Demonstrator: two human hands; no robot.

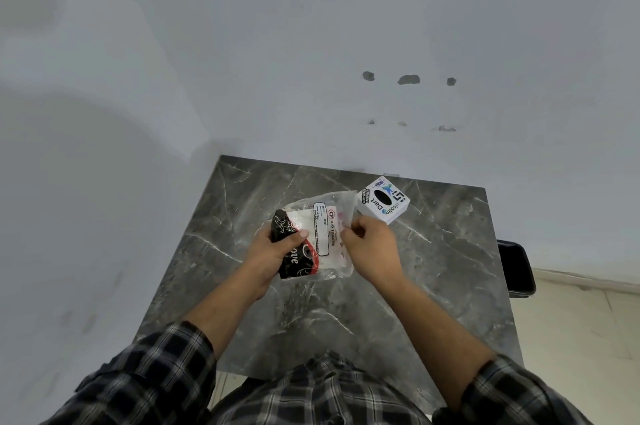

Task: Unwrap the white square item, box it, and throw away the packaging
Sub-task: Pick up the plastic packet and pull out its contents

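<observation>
A white square tissue pack sits inside a clear plastic wrapper (323, 234) with a printed label and a black-and-red band on its left end. I hold it above the middle of the dark marble table (433, 268). My left hand (273, 248) grips the black-and-red end. My right hand (372, 244) pinches the wrapper's right edge. A white cube box (383, 200) with stickers and a black oval hole on top stands on the table just beyond my right hand.
A black bin (516, 268) stands on the floor off the table's right edge. Pale walls close in behind the table and along its left side. Beige floor tiles show at the lower right.
</observation>
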